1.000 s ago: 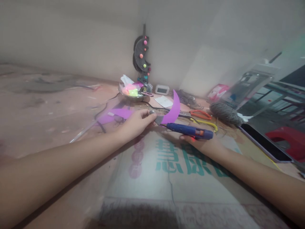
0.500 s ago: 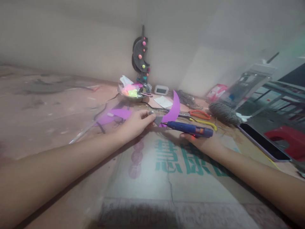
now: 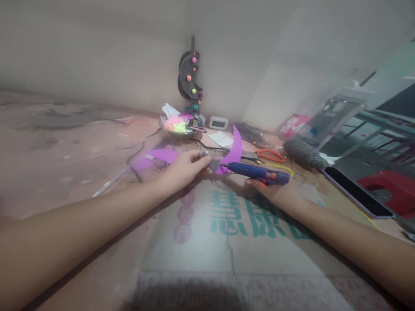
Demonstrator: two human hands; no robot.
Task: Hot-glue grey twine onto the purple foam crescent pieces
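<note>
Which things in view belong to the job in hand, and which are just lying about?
In the job:
glue gun, in the right hand
purple crescent, in the left hand
probably yarn, similar grey to the crescent's end

Apparently lying about:
phone
clock
bowl
scissors

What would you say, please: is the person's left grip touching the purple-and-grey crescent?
Touching: the head view shows the left grip pinching the purple-and-grey crescent at its grey end, with the thumb over it.
</note>
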